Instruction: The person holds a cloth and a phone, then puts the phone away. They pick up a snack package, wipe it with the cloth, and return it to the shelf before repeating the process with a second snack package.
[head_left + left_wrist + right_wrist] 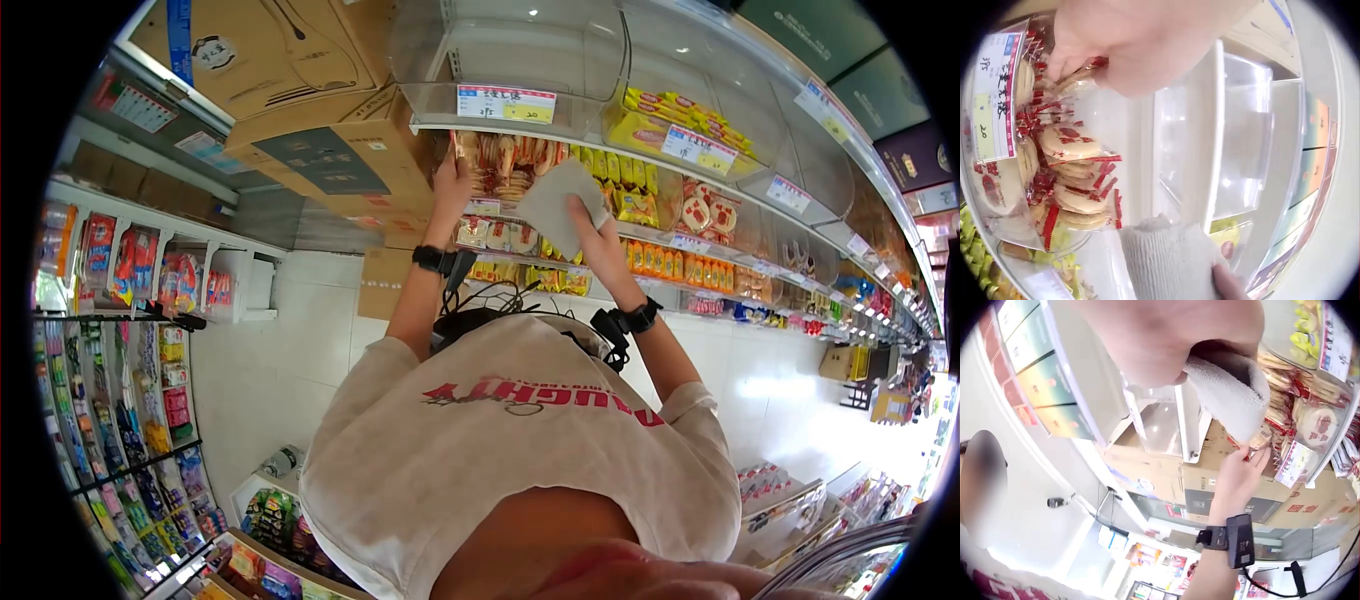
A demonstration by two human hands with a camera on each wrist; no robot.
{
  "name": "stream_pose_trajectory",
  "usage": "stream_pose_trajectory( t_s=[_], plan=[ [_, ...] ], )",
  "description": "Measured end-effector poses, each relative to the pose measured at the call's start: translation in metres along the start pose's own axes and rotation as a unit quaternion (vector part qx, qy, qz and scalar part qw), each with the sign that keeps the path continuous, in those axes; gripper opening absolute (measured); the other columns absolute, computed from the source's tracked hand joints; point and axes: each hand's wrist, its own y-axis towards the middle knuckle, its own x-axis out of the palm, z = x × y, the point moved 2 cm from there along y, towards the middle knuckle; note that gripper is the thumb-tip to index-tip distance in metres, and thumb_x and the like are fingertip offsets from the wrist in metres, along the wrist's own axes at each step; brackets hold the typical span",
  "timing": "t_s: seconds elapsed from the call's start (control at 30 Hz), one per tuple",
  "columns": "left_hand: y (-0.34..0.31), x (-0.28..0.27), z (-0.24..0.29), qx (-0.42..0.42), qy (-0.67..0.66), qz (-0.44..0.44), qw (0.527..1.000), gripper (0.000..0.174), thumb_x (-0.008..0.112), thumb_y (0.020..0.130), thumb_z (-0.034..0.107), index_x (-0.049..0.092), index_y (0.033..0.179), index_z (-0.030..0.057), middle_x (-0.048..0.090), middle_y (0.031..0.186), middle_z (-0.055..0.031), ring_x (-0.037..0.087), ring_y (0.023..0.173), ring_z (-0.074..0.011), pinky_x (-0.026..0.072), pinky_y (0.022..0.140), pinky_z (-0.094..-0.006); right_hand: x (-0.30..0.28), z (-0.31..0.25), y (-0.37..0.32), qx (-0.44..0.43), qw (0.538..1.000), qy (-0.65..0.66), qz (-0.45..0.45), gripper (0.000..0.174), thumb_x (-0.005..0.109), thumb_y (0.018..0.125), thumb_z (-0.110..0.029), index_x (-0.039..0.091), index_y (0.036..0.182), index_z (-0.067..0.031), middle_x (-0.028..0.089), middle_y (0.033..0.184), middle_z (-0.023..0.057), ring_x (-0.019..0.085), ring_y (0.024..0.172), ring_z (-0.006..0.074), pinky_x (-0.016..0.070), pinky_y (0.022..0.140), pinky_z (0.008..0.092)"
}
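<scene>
My left hand reaches into the left end of a clear shelf bin. Its fingers pinch a clear packet of round flat biscuits with red print, over a pile of similar biscuit packets in the same bin. A folded grey-white cloth is gripped by my right hand, just right of the left one and in front of the shelf. Ribbed texture shows on the cloth in the left wrist view. My right palm hides part of the cloth in the right wrist view.
A price tag hangs on the bin above. Yellow snack packets fill a bin to the right, with more snack rows below. Stacked cardboard boxes stand close on the left. Clear plastic bin walls edge the shelf.
</scene>
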Motion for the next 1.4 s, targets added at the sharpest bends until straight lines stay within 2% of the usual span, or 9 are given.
stream_pose_trajectory(
  t_s=[0.03,0.13,0.43,0.7,0.87,1.0,1.23,1.3,1.4],
  plan=[
    [-0.004,-0.007,-0.007,0.023,-0.029,0.002,0.999,0.027,0.050,0.100,0.012,0.054,0.121,-0.0052,0.065,0.100,-0.0173,0.063,0.091,-0.0244,0.0500,0.081,-0.0362,0.004,-0.008,-0.002,-0.052,0.999,0.004,-0.004,0.040,0.055,0.103,-0.029,0.054,0.131,-0.0003,0.062,0.109,0.0015,0.053,0.095,0.0096,0.0464,0.084,0.0279],
    [-0.035,-0.032,0.012,-0.079,-0.268,-0.031,0.960,0.025,0.052,0.100,0.012,0.056,0.115,-0.0074,0.063,0.090,-0.0137,0.059,0.085,-0.0179,0.0501,0.080,-0.0346,0.021,-0.022,-0.005,-0.059,0.998,-0.004,-0.011,0.035,0.052,0.103,-0.022,0.054,0.131,-0.0003,0.062,0.117,0.0090,0.057,0.103,0.0157,0.0465,0.090,0.0311],
    [-0.113,-0.099,0.119,0.057,-0.096,-0.069,0.991,0.016,0.052,0.095,0.007,0.056,0.103,-0.0063,0.053,0.076,-0.0127,0.050,0.072,-0.0175,0.0431,0.066,-0.0344,0.120,-0.041,0.022,-0.447,0.855,-0.248,-0.082,0.048,0.061,0.088,-0.010,0.057,0.135,-0.0079,0.045,0.149,0.0146,0.040,0.138,0.0394,0.0311,0.115,0.0494],
    [-0.135,-0.131,0.119,-0.036,-0.105,-0.107,0.988,0.022,0.051,0.101,0.010,0.058,0.116,-0.0042,0.065,0.099,-0.0092,0.064,0.091,-0.0178,0.0489,0.081,-0.0306,0.144,-0.047,0.028,-0.393,0.893,-0.192,-0.105,0.038,0.058,0.095,-0.020,0.059,0.130,-0.0072,0.055,0.132,0.0169,0.052,0.122,0.0351,0.0388,0.107,0.0451],
    [-0.148,-0.145,0.122,-0.035,-0.340,-0.099,0.935,0.032,0.050,0.106,0.018,0.056,0.127,-0.0055,0.067,0.108,-0.0080,0.065,0.093,-0.0129,0.0514,0.084,-0.0262,0.124,-0.016,0.037,0.003,0.993,-0.015,-0.117,0.042,0.048,0.104,-0.035,0.054,0.134,-0.0066,0.058,0.131,0.0124,0.059,0.113,0.0239,0.0468,0.098,0.0382],
    [-0.145,-0.158,0.112,-0.089,-0.416,-0.124,0.896,0.036,0.050,0.106,0.019,0.053,0.131,-0.0061,0.064,0.119,-0.0081,0.067,0.103,-0.0189,0.0502,0.091,-0.0261,0.129,-0.028,0.022,0.152,0.886,0.394,-0.191,0.048,0.045,0.106,-0.041,0.049,0.138,-0.0056,0.058,0.130,0.0087,0.058,0.114,0.0191,0.0488,0.095,0.0355],
    [-0.137,-0.155,0.103,-0.087,-0.183,-0.019,0.979,0.047,0.053,0.104,0.027,0.048,0.137,-0.0063,0.059,0.131,-0.0148,0.061,0.118,-0.0217,0.0496,0.096,-0.0304,0.134,-0.005,0.020,-0.088,0.995,0.006,-0.046,0.024,0.065,0.097,-0.015,0.060,0.115,0.0003,0.066,0.109,0.0024,0.056,0.088,0.0084,0.0454,0.070,0.0261],
    [-0.133,-0.151,0.115,-0.055,-0.282,0.003,0.958,0.053,0.051,0.105,0.034,0.044,0.141,-0.0041,0.055,0.136,-0.0134,0.057,0.121,-0.0201,0.0447,0.103,-0.0327,0.137,-0.028,0.010,-0.147,0.974,-0.172,-0.010,0.025,0.064,0.097,-0.012,0.064,0.117,0.0043,0.071,0.096,0.0036,0.062,0.086,0.0091,0.0507,0.081,0.0253],
    [-0.116,-0.142,0.108,-0.095,-0.555,-0.048,0.825,0.062,0.042,0.106,0.047,0.040,0.145,-0.0007,0.051,0.140,-0.0117,0.051,0.128,-0.0189,0.0382,0.110,-0.0340,0.162,-0.017,-0.007,-0.135,0.989,0.020,-0.054,0.038,0.063,0.096,-0.006,0.056,0.132,0.0036,0.066,0.124,0.0123,0.063,0.107,0.0159,0.0489,0.092,0.0295]
  ],
)
